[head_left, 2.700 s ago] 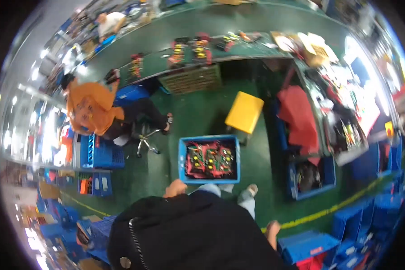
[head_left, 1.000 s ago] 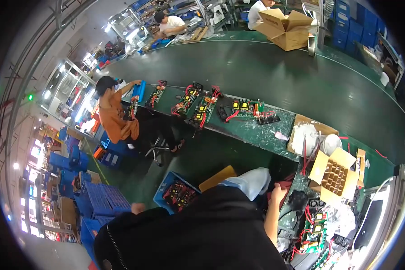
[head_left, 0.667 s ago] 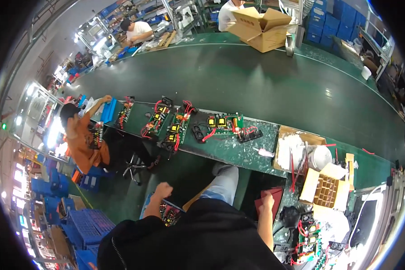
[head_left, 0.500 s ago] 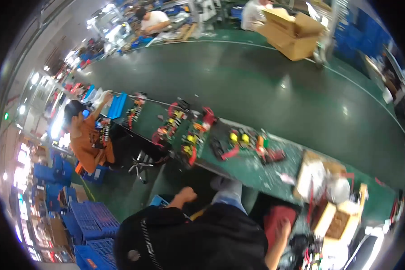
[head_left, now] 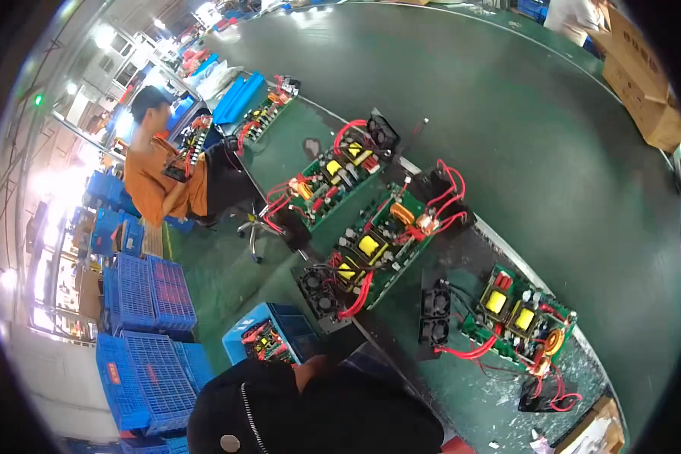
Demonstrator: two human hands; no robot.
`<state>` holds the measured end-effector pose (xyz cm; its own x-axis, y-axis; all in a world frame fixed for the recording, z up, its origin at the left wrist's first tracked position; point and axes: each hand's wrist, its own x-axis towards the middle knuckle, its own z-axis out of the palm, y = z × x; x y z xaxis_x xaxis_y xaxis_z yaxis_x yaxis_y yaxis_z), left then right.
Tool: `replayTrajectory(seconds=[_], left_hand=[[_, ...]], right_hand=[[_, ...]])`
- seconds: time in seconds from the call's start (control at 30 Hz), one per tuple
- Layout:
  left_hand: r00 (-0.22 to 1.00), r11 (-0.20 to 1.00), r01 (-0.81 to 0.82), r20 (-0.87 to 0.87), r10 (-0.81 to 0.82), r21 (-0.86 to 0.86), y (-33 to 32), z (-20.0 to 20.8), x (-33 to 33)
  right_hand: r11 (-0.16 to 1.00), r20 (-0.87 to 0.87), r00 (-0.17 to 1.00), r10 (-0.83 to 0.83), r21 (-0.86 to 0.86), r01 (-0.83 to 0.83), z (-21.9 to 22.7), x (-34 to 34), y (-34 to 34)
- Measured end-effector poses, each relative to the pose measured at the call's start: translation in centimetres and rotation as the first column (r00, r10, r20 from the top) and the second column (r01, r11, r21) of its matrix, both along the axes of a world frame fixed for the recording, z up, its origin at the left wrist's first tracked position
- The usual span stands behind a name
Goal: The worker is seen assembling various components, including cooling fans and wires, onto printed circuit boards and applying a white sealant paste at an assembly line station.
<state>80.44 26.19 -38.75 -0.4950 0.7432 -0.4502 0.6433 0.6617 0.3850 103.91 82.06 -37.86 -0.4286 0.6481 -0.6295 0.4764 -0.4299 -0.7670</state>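
Since half a second ago the view has swung down and closer to the bench: the boards that sat further off now fill the middle, and the left hand [head_left: 310, 370], then raised as a fist, now shows only as a patch above the black jacket [head_left: 318, 412]. Whether its fingers are apart or closed on anything cannot be told; the right hand is out of sight.

Just to the left of that hand stands a blue crate [head_left: 268, 340], open-topped, holding a tangle of small green boards with red wires. Just ahead of the hand, on the green bench [head_left: 446, 378], lies the nearest circuit board [head_left: 367, 257], with yellow blocks, red leads and a black fan at its near end. Ahead and to the right, a twin fan [head_left: 435, 318] is wired to another board [head_left: 518, 314].

Any handling here probably goes best with a board held by its bare edges, the loose red leads kept from snagging neighbours and the fan supported, not dangling.

Far left of the hand, empty-looking blue crates [head_left: 140, 295] are stacked; a seated person in orange [head_left: 159, 181] works beyond them.
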Motion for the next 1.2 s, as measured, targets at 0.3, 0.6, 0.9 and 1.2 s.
replayTrajectory(seconds=[0.3, 0.6, 0.9, 1.2], left_hand=[[0.952, 0.957, -0.290, 0.100, 0.289, -0.009, 3.1, 3.0, 4.5], [0.812, 0.831, -0.555, 0.189, 0.552, -0.042, 3.8, 1.9, 2.9], [0.689, 0.751, -0.643, 0.314, 0.653, -0.151, 1.7, -1.3, 0.9], [0.659, 0.674, -0.738, 0.179, 0.730, -0.034, -6.1, 4.1, 0.4]], right_hand=[[0.876, 0.019, 0.918, 0.395, 0.293, -0.383, -0.4, 5.1, 5.3], [0.531, 0.165, 0.695, 0.700, 0.531, -0.660, -0.2, 1.5, 9.0], [0.184, 0.435, 0.497, 0.751, 0.584, -0.791, 1.0, 5.5, 5.7], [-0.171, 0.640, 0.278, 0.716, 0.548, -0.819, 4.2, 8.0, -4.3]])
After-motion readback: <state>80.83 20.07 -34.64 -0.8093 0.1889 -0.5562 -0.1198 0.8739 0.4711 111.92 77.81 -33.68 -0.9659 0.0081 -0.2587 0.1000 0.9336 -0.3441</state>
